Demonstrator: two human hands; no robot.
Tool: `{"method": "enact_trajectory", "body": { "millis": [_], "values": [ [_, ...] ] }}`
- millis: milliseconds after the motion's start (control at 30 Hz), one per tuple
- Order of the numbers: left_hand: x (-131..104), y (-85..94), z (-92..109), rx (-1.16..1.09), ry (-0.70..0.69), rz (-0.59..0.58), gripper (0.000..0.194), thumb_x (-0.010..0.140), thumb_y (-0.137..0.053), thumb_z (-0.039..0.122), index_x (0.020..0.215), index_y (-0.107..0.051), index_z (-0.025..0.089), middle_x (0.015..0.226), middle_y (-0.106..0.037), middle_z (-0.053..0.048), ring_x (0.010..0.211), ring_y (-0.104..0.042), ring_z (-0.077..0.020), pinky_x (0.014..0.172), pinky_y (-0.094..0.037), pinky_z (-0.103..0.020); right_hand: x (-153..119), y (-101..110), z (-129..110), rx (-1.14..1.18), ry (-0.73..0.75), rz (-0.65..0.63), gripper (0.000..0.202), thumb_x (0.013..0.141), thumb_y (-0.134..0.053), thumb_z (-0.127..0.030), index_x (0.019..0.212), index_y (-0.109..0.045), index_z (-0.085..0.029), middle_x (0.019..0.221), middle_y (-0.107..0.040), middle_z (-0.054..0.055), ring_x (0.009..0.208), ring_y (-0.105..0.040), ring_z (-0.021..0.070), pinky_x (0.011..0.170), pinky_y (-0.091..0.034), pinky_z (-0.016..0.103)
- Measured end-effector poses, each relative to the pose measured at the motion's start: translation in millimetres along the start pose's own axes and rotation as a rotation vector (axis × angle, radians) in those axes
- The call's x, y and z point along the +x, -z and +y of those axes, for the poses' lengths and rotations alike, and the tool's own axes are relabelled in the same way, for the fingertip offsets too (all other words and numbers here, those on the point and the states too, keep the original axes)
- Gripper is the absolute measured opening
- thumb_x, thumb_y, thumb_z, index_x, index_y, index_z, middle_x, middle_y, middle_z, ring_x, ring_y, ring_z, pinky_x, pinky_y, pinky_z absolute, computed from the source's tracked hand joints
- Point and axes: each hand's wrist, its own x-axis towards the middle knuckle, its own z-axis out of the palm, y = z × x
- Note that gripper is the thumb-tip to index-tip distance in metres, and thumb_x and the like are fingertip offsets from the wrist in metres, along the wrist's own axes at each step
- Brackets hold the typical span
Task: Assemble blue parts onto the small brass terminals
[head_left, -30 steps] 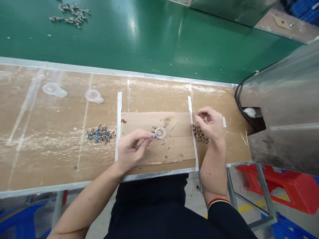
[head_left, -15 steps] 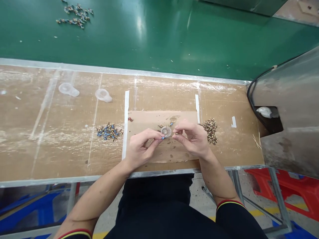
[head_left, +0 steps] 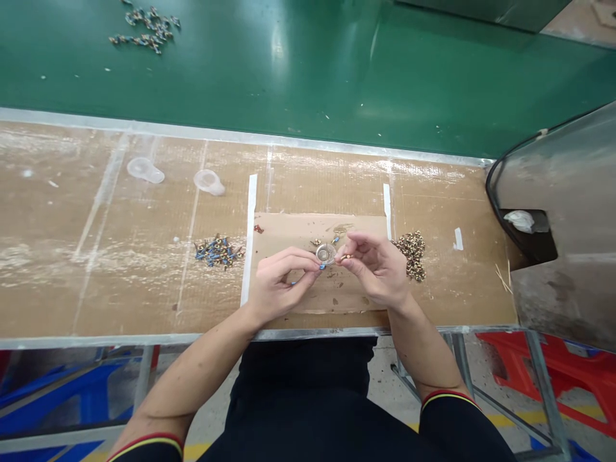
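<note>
My left hand [head_left: 283,282] pinches a small blue part [head_left: 323,266] between thumb and forefinger, at the near rim of a small clear round dish [head_left: 325,253]. On the dish's right side, my right hand [head_left: 378,266] closes thumb and forefinger on a small brass-coloured part [head_left: 345,257]. Both hands are over a cardboard sheet [head_left: 308,301]. Just beyond the dish lie a brass piece [head_left: 316,242] and a small blue-and-brass piece [head_left: 335,240]. Left of the sheet is a pile of blue-and-brass parts [head_left: 219,251]; to its right, a pile of brass parts [head_left: 412,255].
Two translucent plastic cups [head_left: 209,182] lie at the back left. A green surface [head_left: 308,77] beyond holds more small parts [head_left: 151,29]. A metal machine housing [head_left: 568,256] with a black cable stands at the right, near thin sticks [head_left: 504,279].
The whole view has shifted slightly. My right hand has turned a little, showing more of the brass-coloured part at its fingertips; my left hand keeps its pinch beside the dish.
</note>
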Motion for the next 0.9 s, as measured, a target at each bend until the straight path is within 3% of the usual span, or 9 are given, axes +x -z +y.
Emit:
{"method": "enact_trajectory", "body": {
  "millis": [200,433,667,900],
  "values": [
    [-1,0.7,0,-0.017,-0.020,-0.002,0.016,0.085,-0.071,0.003,0.090,-0.070,0.018,0.087,-0.076,-0.004,0.081,-0.074,-0.0127,0.074,-0.063,-0.023,2,1,-2,-0.117,0.130,0.018,0.018,0.089,-0.074,-0.017,0.101,-0.075,-0.031,0.086,-0.071,0.000,0.074,-0.067,0.0144,0.065,-0.058,0.031],
    [-6,0.0,-4,-0.088,0.007,0.039,0.018,0.087,-0.069,0.004,0.097,-0.070,0.020,0.090,-0.076,-0.005,0.084,-0.074,-0.0141,0.075,-0.064,-0.027,0,-4,0,-0.065,0.140,0.031,0.029,0.084,-0.080,-0.015,0.107,-0.077,-0.033,0.086,-0.078,-0.001,0.072,-0.073,0.0148,0.062,-0.061,0.029],
    [-12,-3.2,-8,-0.122,0.017,0.074,0.030,0.085,-0.071,0.002,0.109,-0.067,0.021,0.092,-0.076,-0.004,0.085,-0.074,-0.0144,0.076,-0.064,-0.027,0,-8,-4,-0.128,0.111,-0.001,0.023,0.089,-0.073,-0.014,0.106,-0.078,-0.030,0.084,-0.079,0.000,0.073,-0.075,0.0148,0.062,-0.064,0.027],
    [-11,-3.0,-8,-0.094,-0.001,0.053,0.027,0.087,-0.070,0.004,0.108,-0.067,0.020,0.089,-0.075,-0.004,0.080,-0.072,-0.0138,0.072,-0.062,-0.026,-2,-11,-3,-0.140,0.098,-0.019,0.023,0.088,-0.073,-0.012,0.104,-0.078,-0.028,0.082,-0.079,0.000,0.070,-0.074,0.0141,0.062,-0.064,0.027]
  ]
}}
